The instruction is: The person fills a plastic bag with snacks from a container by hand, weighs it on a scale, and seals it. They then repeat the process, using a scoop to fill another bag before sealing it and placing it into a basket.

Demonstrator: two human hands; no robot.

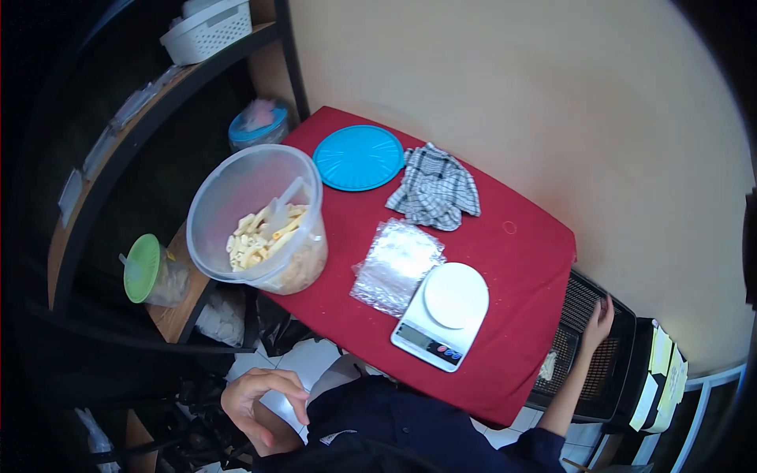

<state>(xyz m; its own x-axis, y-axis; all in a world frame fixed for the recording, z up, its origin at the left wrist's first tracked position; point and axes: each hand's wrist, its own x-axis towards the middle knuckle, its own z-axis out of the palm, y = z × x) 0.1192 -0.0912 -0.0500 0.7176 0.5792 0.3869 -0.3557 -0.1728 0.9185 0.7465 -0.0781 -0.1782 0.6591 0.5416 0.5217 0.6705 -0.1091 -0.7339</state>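
Note:
My left hand [264,398] hovers in front of my body, below the table's near edge, its fingers curved and apart with nothing between them. To the right of the table, my right hand [601,322] reaches over a black plastic crate [615,382], fingers stretched out; no held thing shows. A small pale heap [547,366] lies in that crate. On the red cloth [516,331] stands a white digital kitchen scale [456,296] with a bare platform. Beside it is a stack of clear plastic bags [398,264]. A large clear tub [213,189] holds pale tube-shaped snacks [264,240] and a translucent scoop [285,199].
A blue lid [359,158] and a crumpled checked cloth [435,188] lie at the table's back. On the left, a shelf [177,79] bears a white basket [209,35]; a green-lidded jar [146,272] is lower down. Yellow-labelled boxes [661,378] stand beyond the crate.

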